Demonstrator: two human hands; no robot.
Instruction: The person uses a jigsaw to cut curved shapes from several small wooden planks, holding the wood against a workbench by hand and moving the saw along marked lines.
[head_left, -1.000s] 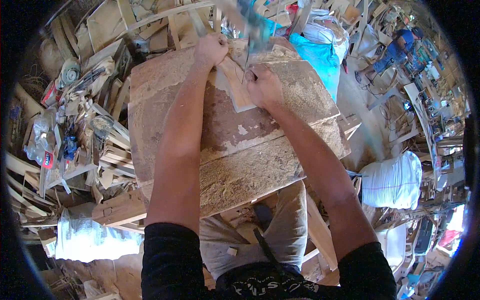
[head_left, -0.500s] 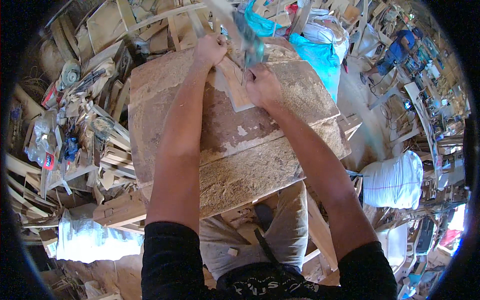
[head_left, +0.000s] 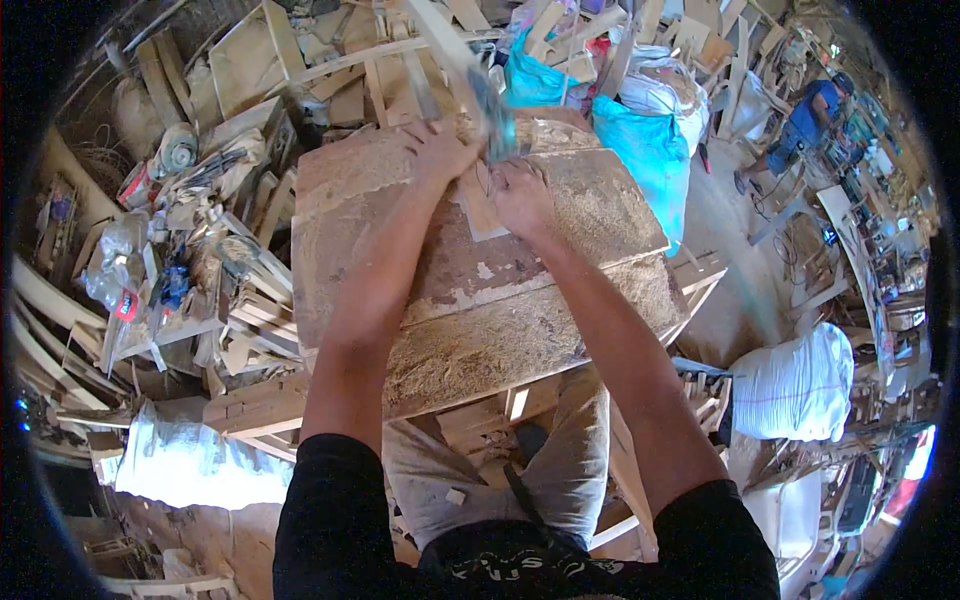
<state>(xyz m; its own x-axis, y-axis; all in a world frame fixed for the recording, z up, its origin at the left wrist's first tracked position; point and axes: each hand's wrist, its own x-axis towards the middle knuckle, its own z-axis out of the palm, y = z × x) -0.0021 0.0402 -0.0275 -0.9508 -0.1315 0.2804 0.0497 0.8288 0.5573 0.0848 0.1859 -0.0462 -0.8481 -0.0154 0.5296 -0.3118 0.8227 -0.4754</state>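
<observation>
A flat piece of wood [head_left: 480, 212] lies on the sawdust-covered worktable [head_left: 360, 260], its near end toward me. My left hand [head_left: 440, 152] rests over its far left part, fingers spread. Against its right edge, my right hand [head_left: 522, 197] is closed with curled fingers, gripping the wood. Between the hands hangs a blurred machine part with a teal lower end [head_left: 497, 130]. A thin dark line like a saw blade runs below it, beside my right fingers; the exact contact is too small to tell.
Turquoise sacks [head_left: 640, 160] stand past the table's right edge, and a white sack [head_left: 795, 385] is farther right. Wood offcuts and a plastic bottle [head_left: 112, 285] crowd the left. Another person [head_left: 812, 115] is at the far right.
My left hand has gone from closed to spread fingers and moved right, closer to the machine part. My right hand remains at the wood's right edge. The whole view has shifted slightly.
</observation>
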